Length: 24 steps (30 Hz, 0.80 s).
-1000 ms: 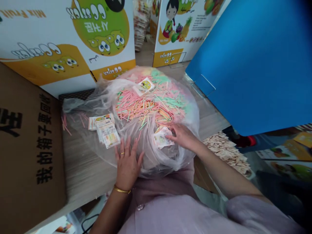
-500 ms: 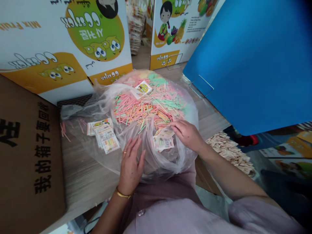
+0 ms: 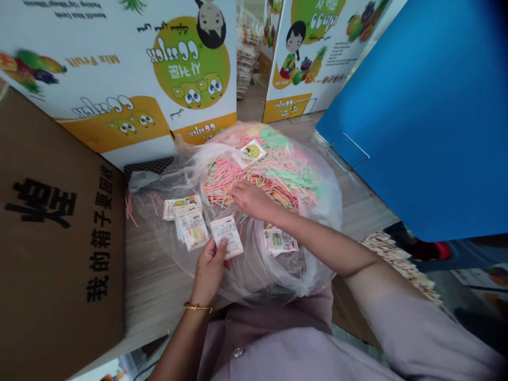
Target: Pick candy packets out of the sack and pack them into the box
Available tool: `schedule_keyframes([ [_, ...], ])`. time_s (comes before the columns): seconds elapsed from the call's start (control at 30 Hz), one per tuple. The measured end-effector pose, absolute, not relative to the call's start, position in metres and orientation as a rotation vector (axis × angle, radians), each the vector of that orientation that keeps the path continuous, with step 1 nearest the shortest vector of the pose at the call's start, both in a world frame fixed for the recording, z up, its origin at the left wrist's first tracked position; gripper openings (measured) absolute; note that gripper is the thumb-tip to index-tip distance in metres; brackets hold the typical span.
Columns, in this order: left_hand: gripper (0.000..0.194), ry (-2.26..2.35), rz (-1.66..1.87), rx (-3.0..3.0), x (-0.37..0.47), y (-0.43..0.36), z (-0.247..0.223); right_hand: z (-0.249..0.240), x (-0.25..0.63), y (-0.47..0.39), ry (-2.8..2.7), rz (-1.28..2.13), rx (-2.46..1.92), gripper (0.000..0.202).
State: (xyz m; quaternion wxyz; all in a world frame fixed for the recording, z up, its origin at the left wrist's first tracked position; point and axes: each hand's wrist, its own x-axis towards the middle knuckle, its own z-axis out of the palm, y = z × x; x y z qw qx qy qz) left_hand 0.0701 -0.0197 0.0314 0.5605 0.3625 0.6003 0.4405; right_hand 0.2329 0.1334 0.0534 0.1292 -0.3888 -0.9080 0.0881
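Note:
My left hand (image 3: pixel 210 269) pinches a small printed sachet (image 3: pixel 227 236) between thumb and fingers, over the front of a clear plastic bag (image 3: pixel 254 275). In the open bag lies a heap of thin pink, green and yellow candy sticks (image 3: pixel 222 177). My right hand (image 3: pixel 252 200) reaches across the heap, its fingers drawn together at the sticks; what is between the fingertips is hidden. Left of the held sachet lies a small pile of similar sachets (image 3: pixel 191 227). More sachets (image 3: pixel 281 239) rest on the bag under my right forearm, and a white card with a yellow cartoon (image 3: pixel 253 151) sits on the heap.
Printed cartons (image 3: pixel 130 69) stand behind the bag, and a brown cardboard box (image 3: pixel 59 222) flanks it at left. A large blue panel (image 3: pixel 428 116) with a wire handle (image 3: pixel 349 151) rises at right. Loose sticks (image 3: pixel 130 209) lie at the bag's left edge on the wooden table (image 3: pixel 153 296).
My right hand has moved left from the sachets on the bag to the sticks. My left hand, earlier spread on the bag, now holds a sachet. The view has shifted slightly left.

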Motion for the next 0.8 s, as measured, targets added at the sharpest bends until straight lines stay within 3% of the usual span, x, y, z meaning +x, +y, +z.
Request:
schedule_keyframes([
  [0.17, 0.055, 1.438, 1.063, 0.815, 0.067, -0.017, 0.031, 0.039, 0.178, 0.157, -2.736, -0.043, -1.139, 0.033],
  [0.53, 0.047, 1.377, 1.165, 0.485, 0.056, -0.012, 0.023, 0.035, 0.185, 0.174, -2.876, -0.092, -1.069, 0.031],
  [0.67, 0.039, 1.282, 1.285, 0.391, 0.06, -0.008, 0.024, 0.044, 0.196, 0.184, -2.683, 0.155, -1.225, 0.032],
  [0.8, 0.031, 1.282, 1.335, 0.336, 0.062, -0.004, 0.021, 0.051, 0.21, 0.19, -2.156, 0.72, -1.266, 0.039],
])
